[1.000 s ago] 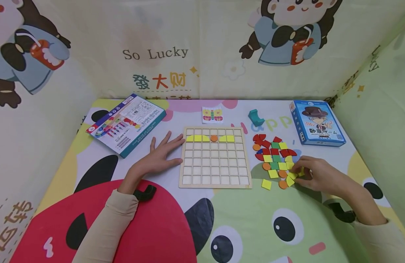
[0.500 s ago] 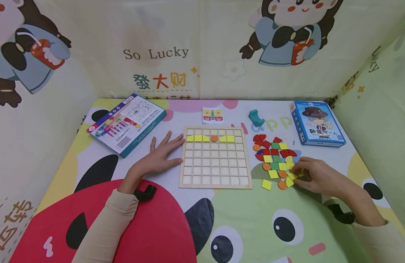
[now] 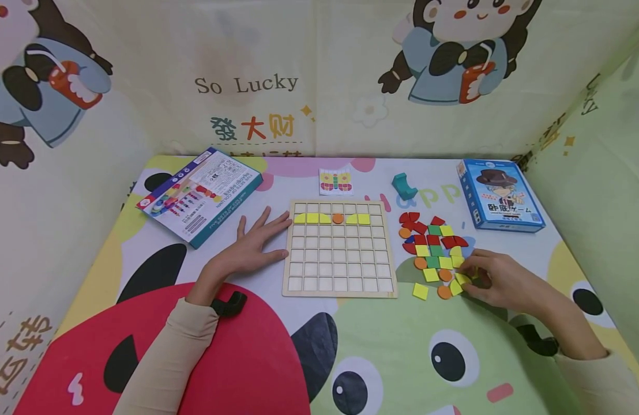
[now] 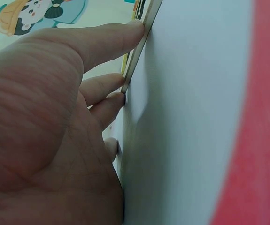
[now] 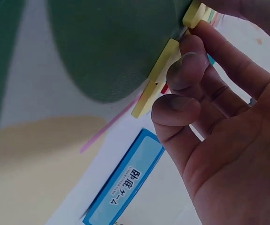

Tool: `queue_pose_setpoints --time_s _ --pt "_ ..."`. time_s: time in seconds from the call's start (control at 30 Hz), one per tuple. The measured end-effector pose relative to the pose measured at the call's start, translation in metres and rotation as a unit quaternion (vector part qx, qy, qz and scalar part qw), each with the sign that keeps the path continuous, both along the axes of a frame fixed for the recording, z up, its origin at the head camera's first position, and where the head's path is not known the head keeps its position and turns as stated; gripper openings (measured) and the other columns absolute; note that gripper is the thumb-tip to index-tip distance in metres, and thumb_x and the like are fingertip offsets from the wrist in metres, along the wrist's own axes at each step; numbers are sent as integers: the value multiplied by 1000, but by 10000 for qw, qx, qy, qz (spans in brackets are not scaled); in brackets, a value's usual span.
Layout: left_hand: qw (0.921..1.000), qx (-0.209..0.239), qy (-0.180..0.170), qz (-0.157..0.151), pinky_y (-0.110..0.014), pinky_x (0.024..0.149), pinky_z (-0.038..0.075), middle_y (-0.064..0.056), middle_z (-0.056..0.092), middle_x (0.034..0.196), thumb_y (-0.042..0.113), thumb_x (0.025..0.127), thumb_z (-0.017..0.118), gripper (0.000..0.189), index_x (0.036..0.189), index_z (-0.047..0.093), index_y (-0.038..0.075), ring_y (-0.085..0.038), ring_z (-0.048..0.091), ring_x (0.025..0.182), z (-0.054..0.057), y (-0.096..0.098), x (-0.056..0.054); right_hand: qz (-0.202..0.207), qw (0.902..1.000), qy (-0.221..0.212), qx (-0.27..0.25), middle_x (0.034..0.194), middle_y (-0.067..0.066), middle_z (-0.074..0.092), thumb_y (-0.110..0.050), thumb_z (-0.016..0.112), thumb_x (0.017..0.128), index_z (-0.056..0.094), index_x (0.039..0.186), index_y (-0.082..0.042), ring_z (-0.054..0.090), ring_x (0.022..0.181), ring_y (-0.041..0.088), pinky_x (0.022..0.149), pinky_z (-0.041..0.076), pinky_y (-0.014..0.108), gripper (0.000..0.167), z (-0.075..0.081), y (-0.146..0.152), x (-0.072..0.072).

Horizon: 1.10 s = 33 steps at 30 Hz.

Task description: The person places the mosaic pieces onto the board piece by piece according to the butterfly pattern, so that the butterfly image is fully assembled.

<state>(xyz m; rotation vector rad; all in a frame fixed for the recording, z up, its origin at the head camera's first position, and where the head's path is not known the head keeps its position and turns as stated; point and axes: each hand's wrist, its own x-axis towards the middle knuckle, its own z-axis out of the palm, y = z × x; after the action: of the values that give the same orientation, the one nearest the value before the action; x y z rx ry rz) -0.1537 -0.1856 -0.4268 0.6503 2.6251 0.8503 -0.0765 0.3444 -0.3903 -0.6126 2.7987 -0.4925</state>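
Note:
My left hand point(image 3: 253, 246) lies with spread, straight fingers on the left edge of a wooden grid board point(image 3: 340, 296); in the left wrist view, fingertips touch the board's side point(image 4: 138, 51). The board's second row holds several yellow tiles point(image 3: 312, 218) and one orange disc point(image 3: 337, 219). At the right, my right hand point(image 3: 501, 281) bends over the lower right of a loose pile of coloured tiles. Its thumb and index finger pinch a yellow tile point(image 5: 192, 16), seen in the right wrist view. Other yellow tiles point(image 5: 164, 60) lie beside the curled fingers.
Behind the board lies a small butterfly pattern card point(image 3: 335, 182). A teal bracket-shaped piece point(image 3: 404, 186) stands to its right. A blue game box point(image 3: 501, 196) is at the back right, another box point(image 3: 202, 196) at the back left. Red pieces point(image 3: 410, 217) top the pile.
My right hand has shifted very slightly left among the tiles. An orange disc and a yellow tile near it slid slightly left. The left hand and board have stayed put.

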Motion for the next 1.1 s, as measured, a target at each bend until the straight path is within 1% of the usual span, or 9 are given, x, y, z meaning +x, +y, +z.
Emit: queue_pose_setpoints --time_s 0.1,0.17,0.3,0.43,0.53,0.73,0.83,0.9,1.1 --pt "10000 -6 9 14 -74 124 -21 -1 21 180 39 97 73 84 168 32 23 -37 -6 169 0 -1 0 -71 9999 96 102 94 -9 65 -20 91 82 76 105 -16 52 80 2 65 50 17 28 3 -2 -1" --pt "10000 -14 14 23 -74 124 -21 -1 21 180 40 97 73 84 168 32 24 -37 -6 169 0 -1 0 -51 9998 181 59 93 -9 66 -22 91 82 76 104 -16 52 79 3 65 50 18 28 6 -3 -3" --pt "10000 -23 14 23 -74 124 -21 -2 21 180 41 97 73 84 168 32 24 -37 -6 169 0 -2 0 16 9992 394 -13 90 -8 66 -24 91 82 76 103 -15 54 80 7 64 49 19 27 10 -12 -12" --pt "10000 -10 15 17 -74 124 -21 -2 21 180 41 97 73 84 168 32 24 -37 -6 169 1 -2 0 65 9987 512 -11 90 -6 67 -23 89 84 77 103 -14 55 80 10 63 48 20 24 15 -31 -30" --pt "10000 -17 0 12 -75 123 -21 -2 21 180 40 96 73 85 168 31 24 -37 -6 169 1 -2 -1 85 9988 488 -27 91 -1 67 -22 87 86 77 104 -12 56 79 13 63 47 21 23 18 -48 -46" --pt "10000 -36 -48 3 -73 125 -21 1 21 180 41 97 72 84 169 30 25 -34 -7 169 -1 -2 -2 207 9980 596 29 101 5 72 -23 85 88 78 108 -10 62 87 19 69 56 26 24 20 -80 -78" --pt "10000 -13 -50 -13 -73 124 -21 1 21 180 41 98 72 84 169 30 26 -34 -7 169 -2 -2 -2 268 9976 636 32 103 8 72 -24 84 89 78 109 -9 64 93 23 74 60 32 26 19 -94 -94" --pt "10000 24 -52 -26 -73 124 -21 0 21 180 41 98 72 83 169 31 25 -35 -7 169 -2 -1 -3 254 9979 603 40 102 8 71 -26 83 89 78 109 -8 63 93 24 75 60 34 27 18 -101 -103" --pt "9999 120 -61 -36 -74 123 -21 -2 21 180 39 98 72 82 168 32 23 -37 -7 169 -1 -1 -2 208 9990 394 -7 103 7 72 -28 82 91 78 111 -9 62 89 21 74 56 31 28 10 -120 -121"
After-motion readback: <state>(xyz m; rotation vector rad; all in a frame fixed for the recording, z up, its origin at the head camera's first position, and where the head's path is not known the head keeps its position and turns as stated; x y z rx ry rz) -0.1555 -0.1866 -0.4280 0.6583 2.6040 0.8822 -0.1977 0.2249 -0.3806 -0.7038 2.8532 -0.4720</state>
